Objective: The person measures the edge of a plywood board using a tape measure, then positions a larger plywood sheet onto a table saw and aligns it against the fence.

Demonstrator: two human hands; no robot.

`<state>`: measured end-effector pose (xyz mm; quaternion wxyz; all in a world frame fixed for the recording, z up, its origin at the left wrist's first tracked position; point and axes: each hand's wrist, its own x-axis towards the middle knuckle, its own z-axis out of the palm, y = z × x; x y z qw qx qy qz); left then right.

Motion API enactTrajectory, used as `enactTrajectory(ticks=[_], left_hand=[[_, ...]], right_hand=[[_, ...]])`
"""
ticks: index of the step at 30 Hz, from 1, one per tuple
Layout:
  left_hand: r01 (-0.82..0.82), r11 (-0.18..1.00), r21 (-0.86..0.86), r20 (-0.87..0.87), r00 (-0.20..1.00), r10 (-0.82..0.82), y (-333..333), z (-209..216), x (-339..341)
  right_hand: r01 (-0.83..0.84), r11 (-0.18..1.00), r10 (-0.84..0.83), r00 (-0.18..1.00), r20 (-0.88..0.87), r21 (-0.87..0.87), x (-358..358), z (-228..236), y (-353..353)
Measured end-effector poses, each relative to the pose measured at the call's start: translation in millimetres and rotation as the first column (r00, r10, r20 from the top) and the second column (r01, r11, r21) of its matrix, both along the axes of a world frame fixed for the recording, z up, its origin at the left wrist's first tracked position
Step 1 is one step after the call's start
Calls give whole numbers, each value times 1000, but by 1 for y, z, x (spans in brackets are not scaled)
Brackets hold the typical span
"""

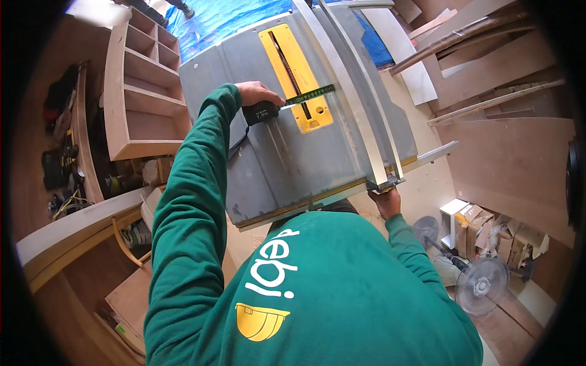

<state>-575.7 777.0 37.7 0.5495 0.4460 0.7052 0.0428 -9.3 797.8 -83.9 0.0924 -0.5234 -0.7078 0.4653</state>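
On the worktop [305,168], a tape measure [260,112] is gripped by the left hand [259,93], a fence [367,137] seemingly by the right hand [387,203].

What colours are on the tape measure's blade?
The blade is black with yellowish-green markings; head view.

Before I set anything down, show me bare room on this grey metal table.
The table is free between the black boxy tape measure and the near edge, and beyond the left hand. Crowded: around the yellow slotted insert and long silver fence.
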Motion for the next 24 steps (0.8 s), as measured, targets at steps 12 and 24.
enactTrajectory(ticks=[12,24], left_hand=[[-46,999,-19,-6,999,46,1,14,5],[-110,993,-52,-43,993,108,1,7,3]], right_hand=[[-9,997,18,992,-128,74,0,-9,3],[-68,996,76,985,-152,53,-5,-21,20]])
